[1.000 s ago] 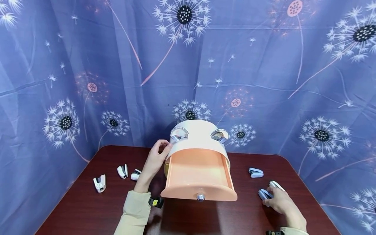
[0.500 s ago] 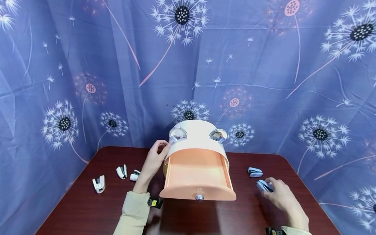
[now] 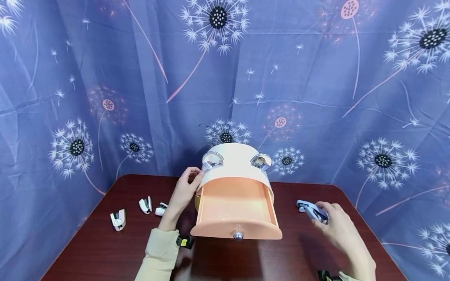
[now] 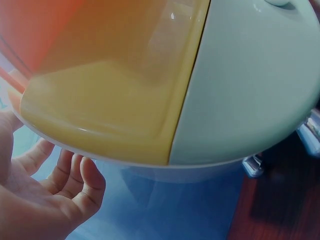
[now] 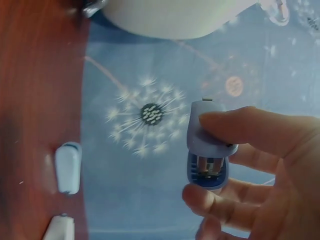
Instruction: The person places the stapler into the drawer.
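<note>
My right hand (image 3: 341, 230) pinches a blue mini stapler (image 5: 210, 130) between thumb and fingers, raised off the table at the right. In the right wrist view the stapler's metal end shows between its two halves. My left hand (image 3: 184, 194) touches the left side of a white rounded cabinet (image 3: 236, 158), its fingers loosely bent against the shell. The cabinet's peach drawer (image 3: 237, 199) is pulled out towards me, with a silver knob (image 3: 238, 235) on its front. In the left wrist view, the yellow panel (image 4: 115, 100) and pale green panel (image 4: 245, 85) are above that hand.
Beyond the held stapler lies another blue stapler (image 3: 300, 203), partly covered. A white stapler (image 5: 61, 229) shows in the right wrist view. Left of the cabinet are white staplers (image 3: 118, 219) (image 3: 145, 205) (image 3: 161, 209). Behind the brown table (image 3: 291, 249) hangs a blue curtain (image 3: 197, 128).
My right hand has lifted the blue stapler off the table and tilted it, moving slightly away from me. The left hand and drawer stay put.
</note>
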Action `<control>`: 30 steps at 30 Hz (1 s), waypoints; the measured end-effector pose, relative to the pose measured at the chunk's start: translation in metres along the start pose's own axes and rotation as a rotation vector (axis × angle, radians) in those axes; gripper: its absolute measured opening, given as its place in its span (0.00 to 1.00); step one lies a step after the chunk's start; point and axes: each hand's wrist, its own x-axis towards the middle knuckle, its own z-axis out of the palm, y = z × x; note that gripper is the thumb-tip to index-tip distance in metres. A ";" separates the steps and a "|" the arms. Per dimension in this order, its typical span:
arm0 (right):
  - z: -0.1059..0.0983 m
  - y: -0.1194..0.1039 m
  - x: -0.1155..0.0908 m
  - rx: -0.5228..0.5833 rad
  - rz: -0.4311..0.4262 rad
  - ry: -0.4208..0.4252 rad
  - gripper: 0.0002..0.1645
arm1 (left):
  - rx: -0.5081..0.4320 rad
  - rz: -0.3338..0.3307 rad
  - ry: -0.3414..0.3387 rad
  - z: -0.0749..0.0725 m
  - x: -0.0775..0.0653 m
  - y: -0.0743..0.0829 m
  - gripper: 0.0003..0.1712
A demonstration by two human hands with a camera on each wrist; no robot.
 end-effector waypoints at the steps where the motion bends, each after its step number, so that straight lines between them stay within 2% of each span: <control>1: -0.001 -0.004 -0.001 0.002 0.000 0.019 0.30 | 0.000 0.005 0.000 0.000 0.000 0.000 0.15; 8: -0.009 -0.031 -0.002 0.019 -0.091 0.222 0.33 | 0.014 -0.009 -0.016 0.002 -0.012 0.036 0.12; 14: -0.008 -0.052 0.002 0.112 -0.208 0.362 0.33 | 0.023 -0.008 -0.009 0.000 -0.011 0.039 0.12; 19: -0.006 -0.066 0.007 0.203 -0.318 0.428 0.34 | 0.023 -0.007 -0.008 0.000 -0.010 0.040 0.12; 21: -0.006 -0.071 0.008 0.229 -0.351 0.426 0.34 | 0.020 -0.008 -0.019 0.001 -0.009 0.039 0.12; 25: -0.007 -0.081 0.012 0.251 -0.432 0.370 0.34 | 0.007 -0.017 -0.012 0.001 -0.004 0.019 0.13; 28: -0.009 -0.090 0.020 0.255 -0.539 0.331 0.28 | -0.002 -0.019 0.006 0.001 0.000 0.004 0.13; 30: -0.009 -0.097 0.026 0.255 -0.624 0.313 0.26 | -0.006 -0.008 0.009 0.001 0.001 0.000 0.13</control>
